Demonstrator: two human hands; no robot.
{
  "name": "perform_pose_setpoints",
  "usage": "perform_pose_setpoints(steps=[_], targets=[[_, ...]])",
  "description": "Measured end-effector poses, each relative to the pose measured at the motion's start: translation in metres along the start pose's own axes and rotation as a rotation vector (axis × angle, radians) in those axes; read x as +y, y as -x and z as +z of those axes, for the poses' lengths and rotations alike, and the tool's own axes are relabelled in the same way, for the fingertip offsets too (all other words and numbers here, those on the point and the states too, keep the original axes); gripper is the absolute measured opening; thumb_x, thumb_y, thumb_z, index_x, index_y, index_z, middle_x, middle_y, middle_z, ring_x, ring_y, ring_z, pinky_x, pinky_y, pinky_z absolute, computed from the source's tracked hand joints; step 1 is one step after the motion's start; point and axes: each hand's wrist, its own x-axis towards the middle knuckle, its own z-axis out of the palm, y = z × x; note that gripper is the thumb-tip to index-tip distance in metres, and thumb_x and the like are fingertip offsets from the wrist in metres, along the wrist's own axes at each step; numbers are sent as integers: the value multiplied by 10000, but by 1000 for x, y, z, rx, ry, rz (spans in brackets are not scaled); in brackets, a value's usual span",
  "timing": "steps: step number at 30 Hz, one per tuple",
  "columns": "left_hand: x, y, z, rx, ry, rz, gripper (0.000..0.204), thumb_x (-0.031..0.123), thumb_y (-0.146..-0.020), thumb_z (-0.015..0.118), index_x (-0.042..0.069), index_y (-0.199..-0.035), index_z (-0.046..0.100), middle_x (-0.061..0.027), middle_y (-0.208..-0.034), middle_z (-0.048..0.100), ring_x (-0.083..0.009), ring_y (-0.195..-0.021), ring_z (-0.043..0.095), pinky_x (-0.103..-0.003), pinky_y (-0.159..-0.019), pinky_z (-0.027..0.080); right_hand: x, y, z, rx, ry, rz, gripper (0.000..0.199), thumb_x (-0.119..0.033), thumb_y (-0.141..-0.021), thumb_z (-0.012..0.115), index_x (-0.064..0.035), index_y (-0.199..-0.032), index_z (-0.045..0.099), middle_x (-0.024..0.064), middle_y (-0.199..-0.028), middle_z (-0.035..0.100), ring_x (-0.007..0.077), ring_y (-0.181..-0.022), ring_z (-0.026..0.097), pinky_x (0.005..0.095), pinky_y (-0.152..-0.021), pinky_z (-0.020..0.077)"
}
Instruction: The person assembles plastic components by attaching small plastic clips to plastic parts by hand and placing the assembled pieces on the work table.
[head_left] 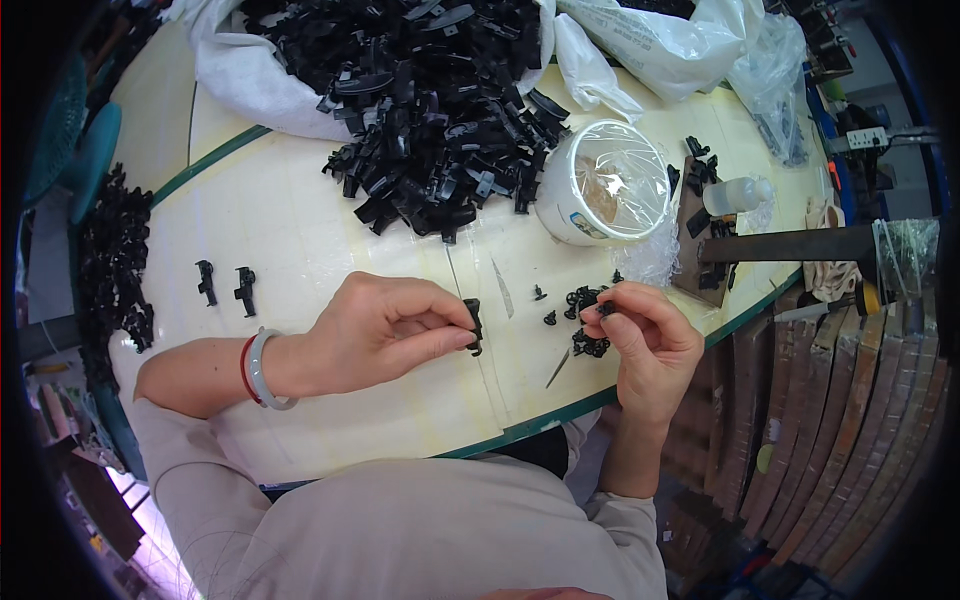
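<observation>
Between the thumb and fingers of my left hand (385, 330) is a slim black plastic part (474, 326), held upright above the table. My right hand (652, 345) pinches a small black plastic piece (606, 308) over a little heap of similar small black pieces (590, 343). A few of those pieces lie loose just left of the heap. Two black plastic parts (245, 291) lie apart on the table, to the left of my left hand. A big pile of black plastic parts (420, 150) spills from a white sack (255, 85) at the far side.
A white bucket (570, 215) with clear film over it stands right of the pile. Farther right are a translucent bottle (738, 195) and a dark metal arm (785, 246) reaching over the table. More black parts (115, 260) heap at the left edge. Flat brown stacks (800, 420) stand at lower right.
</observation>
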Motion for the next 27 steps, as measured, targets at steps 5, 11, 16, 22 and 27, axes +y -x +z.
perform_pose_setpoints(steps=[5,11,16,22,27], targets=[[1,-2,0,52,394,-233,189,-42,-814,616,-26,-995,563,-58,-886,628,-88,-802,623,-189,-680,520,-29,-34,-6,52,784,-536,195,106,-702,669,16,-874,663,110,-875,642,174,-771,612,248,-657,496],[1,-3,-2,13,441,-286,263,-54,-835,569,-32,-1095,541,-54,-921,612,-89,-831,618,-196,-719,515,-45,-97,-4,-182,1167,-758,171,25,-662,700,-37,-819,673,44,-815,643,202,-735,531,280,-637,439],[1,-6,-2,4,491,-239,284,-51,-847,551,-31,-1130,533,-61,-936,612,-90,-844,614,-204,-737,518,-48,-102,1,-298,1192,-710,166,13,-650,694,-47,-803,672,31,-811,642,201,-741,524,284,-634,441],[0,-5,-4,-10,520,-237,267,-42,-852,551,-32,-1119,539,-70,-945,618,-98,-849,615,-213,-748,525,-48,-97,2,-335,1206,-669,178,26,-645,692,-42,-809,670,33,-813,642,200,-735,524,279,-634,439],[4,-4,-3,-18,658,-304,249,-18,-855,567,-34,-1102,543,-86,-939,627,-127,-857,632,-235,-763,534,-42,-71,4,-230,826,-467,216,85,-644,698,-10,-836,673,76,-836,650,172,-749,542,244,-658,428]])
